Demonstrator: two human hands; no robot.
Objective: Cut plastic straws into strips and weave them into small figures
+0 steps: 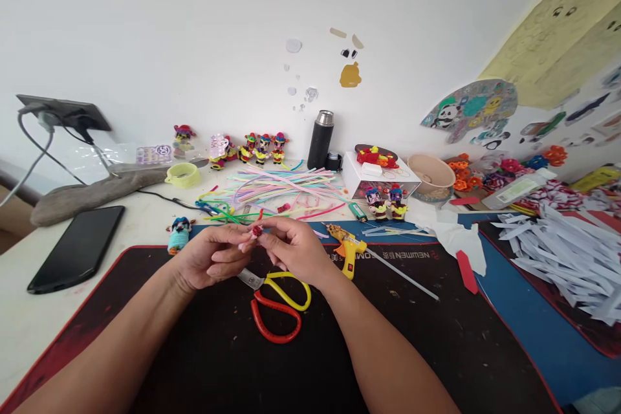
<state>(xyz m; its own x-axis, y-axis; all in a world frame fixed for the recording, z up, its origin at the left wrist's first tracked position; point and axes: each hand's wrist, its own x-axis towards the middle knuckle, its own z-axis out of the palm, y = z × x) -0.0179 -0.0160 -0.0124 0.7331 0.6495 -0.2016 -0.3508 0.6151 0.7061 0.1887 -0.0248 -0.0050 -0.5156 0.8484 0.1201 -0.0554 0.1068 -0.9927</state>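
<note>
Above the far half of a black desk mat with red edging (242, 375), the left hand (216, 253) pinched a small, dark red, bumpy piece (257, 231) between thumb and forefinger, its other fingers curled inward. The right hand (294, 246) gripped the same piece from the other side with thumb and forefinger, so that the two sets of fingertips nearly met around it.

Beneath the hands, on the mat, lay metal scissors with one yellow and one red handle loop (266, 280), their blades partly hidden by the left hand. A yellow glue gun (350, 249) lay at the mat's far edge, to the right of the right hand, with a long translucent glue stick (402, 275) slanting toward the mat's right edge. Near the mat's far left corner stood a small figure with a turquoise wrapped body (179, 237).

On the white table (19, 336), a black smartphone (77, 249) lay toward the left edge. Between the mat and the table's far edge spread a heap of pastel fuzzy stems (286, 184), with a pale yellow tape roll (183, 174) to its left and a black cylindrical flask (320, 140) behind it.
</note>
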